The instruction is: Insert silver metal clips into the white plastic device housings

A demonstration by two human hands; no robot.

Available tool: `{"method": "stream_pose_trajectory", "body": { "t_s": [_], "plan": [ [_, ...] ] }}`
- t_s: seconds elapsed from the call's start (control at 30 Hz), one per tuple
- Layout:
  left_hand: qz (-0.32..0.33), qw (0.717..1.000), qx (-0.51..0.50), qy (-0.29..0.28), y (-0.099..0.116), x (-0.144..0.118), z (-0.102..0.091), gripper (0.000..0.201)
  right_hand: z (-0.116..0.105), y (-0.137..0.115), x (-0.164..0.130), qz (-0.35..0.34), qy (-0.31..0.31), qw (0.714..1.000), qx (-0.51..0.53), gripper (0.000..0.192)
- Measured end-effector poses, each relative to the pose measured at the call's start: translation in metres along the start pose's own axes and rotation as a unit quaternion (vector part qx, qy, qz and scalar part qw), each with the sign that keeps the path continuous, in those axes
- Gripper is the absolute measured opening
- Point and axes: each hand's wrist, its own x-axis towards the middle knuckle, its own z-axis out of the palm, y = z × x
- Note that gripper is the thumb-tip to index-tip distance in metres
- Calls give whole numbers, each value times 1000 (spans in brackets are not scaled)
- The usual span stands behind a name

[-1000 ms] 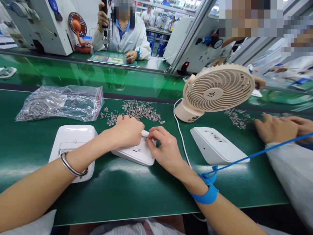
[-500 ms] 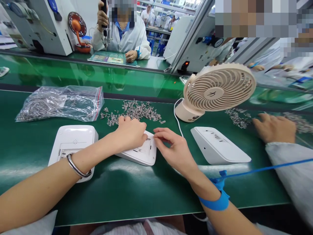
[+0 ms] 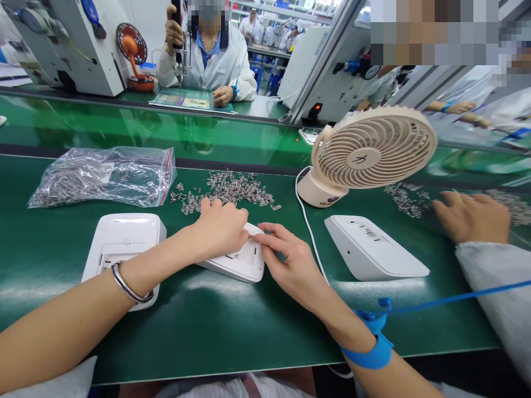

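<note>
left hand (image 3: pixel 222 229) curled, pressing the white housing (image 3: pixel 243 264) flat on the green surface (image 3: pixel 215 326); right hand (image 3: pixel 290 262) fingertips pinched at its slot, contents unclear. risk: housing skids, small part drops among loose metal clips (image 3: pixel 232 189).

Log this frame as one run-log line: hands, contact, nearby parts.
left hand: resting on white housing | right hand: fingertips at its top edge | metal clips: loose behind | desk fan: right
</note>
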Motion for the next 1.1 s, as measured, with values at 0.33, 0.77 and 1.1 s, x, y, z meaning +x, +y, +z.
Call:
{"method": "stream_pose_trajectory", "body": {
  "t_s": [0.33, 0.77, 1.1],
  "plan": [
    [-18, 1000, 7, 1, 5, 1, -2, 30, 5, -8, -3, -57, 19, 993, -106, 28],
    [35, 998, 59, -13, 5, -6, -5, 31, 6, -7, 10, 78, 32, 994, 74, 10],
    [241, 917, 161, 274, 73, -100, 26, 30, 15, -27, 4, 69, -106, 978, 163, 12]
  ]
}}
